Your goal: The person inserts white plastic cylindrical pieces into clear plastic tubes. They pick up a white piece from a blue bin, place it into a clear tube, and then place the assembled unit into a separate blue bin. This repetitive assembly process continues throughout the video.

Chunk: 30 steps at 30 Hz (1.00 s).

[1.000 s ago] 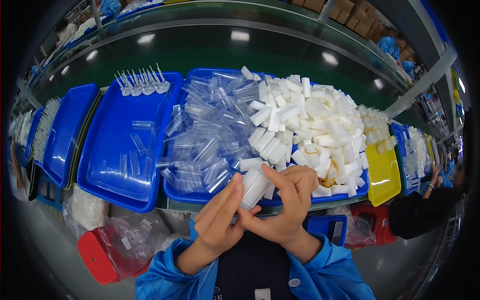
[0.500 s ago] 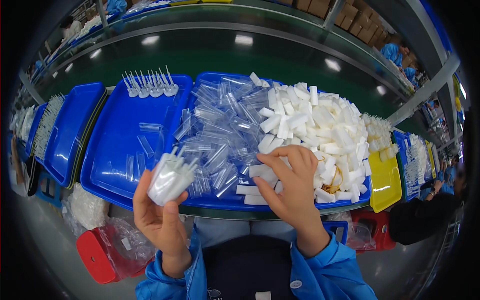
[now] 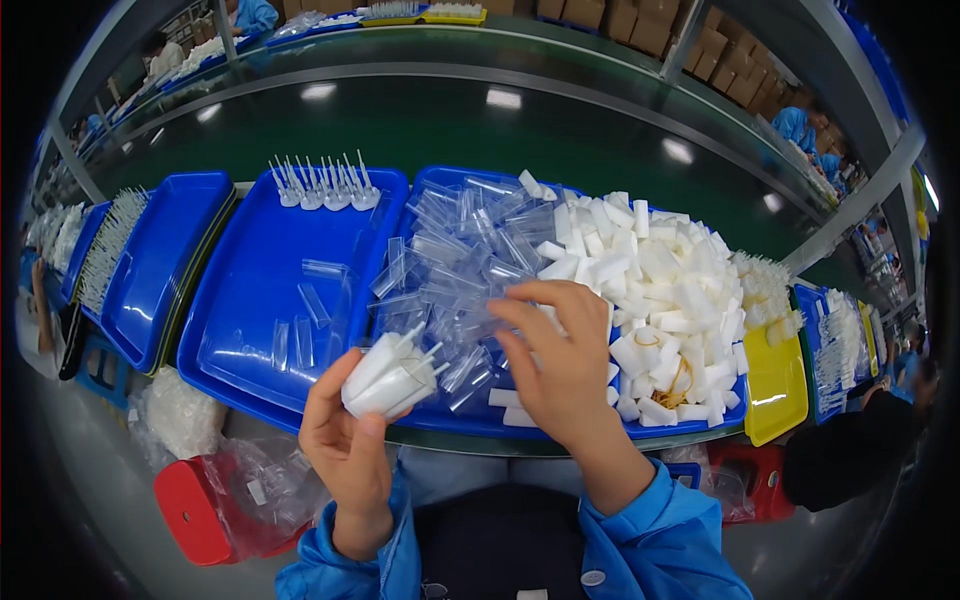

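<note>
My left hand (image 3: 350,435) grips a bundle of white stemmed plastic pieces (image 3: 385,385), its thin stems tilted up to the right. Beneath and beyond it are clear plastic sleeves (image 3: 455,245), heaped in a blue tray. My right hand (image 3: 565,365) hovers at the border of the sleeves and a pile of white foam blocks (image 3: 670,290). Its thumb and index finger are apart, and nothing shows between them. The palm side of this hand is hidden.
Several white stemmed pieces (image 3: 325,190) stand in the left blue tray (image 3: 240,290), with a few loose sleeves. A yellow tray (image 3: 775,400) lies right. Stacked blue trays (image 3: 165,270) stand left. Behind runs a green conveyor belt (image 3: 430,125). A red stool (image 3: 195,510) is below left.
My left hand has shifted right with the bundle, whose stems now tilt more to the right. My right hand has moved slightly left and up, from the foam blocks toward the sleeves. The view has shifted slightly.
</note>
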Available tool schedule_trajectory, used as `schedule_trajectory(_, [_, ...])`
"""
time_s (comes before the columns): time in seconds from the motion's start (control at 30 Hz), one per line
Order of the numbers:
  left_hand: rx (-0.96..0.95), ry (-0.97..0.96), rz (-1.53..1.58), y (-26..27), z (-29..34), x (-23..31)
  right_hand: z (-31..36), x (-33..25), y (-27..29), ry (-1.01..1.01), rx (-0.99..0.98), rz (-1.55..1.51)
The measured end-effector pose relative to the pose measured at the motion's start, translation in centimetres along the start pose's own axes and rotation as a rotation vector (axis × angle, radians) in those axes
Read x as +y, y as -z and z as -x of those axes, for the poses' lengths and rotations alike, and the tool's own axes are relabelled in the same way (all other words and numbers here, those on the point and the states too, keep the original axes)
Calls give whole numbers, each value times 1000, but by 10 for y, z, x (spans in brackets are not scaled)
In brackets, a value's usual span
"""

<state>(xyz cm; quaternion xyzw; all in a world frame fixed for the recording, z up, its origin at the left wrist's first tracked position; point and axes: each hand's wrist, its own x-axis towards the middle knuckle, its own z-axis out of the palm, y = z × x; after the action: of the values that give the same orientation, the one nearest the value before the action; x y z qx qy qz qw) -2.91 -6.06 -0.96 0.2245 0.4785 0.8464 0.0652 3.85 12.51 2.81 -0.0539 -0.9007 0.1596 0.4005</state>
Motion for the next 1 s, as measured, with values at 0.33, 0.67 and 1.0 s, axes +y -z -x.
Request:
schedule_trajectory(0.33, [-250,-11,-68,-24,2,-2,29,14,43,-426,165,-859])
schedule_trajectory(0.67, [-412,29,-143,-42,11,-5,58,19,74,-487,12,-984])
schedule_trajectory(1.0, [-444,18,-223,-49,15,-4,67,28,74,-537,52,-1239])
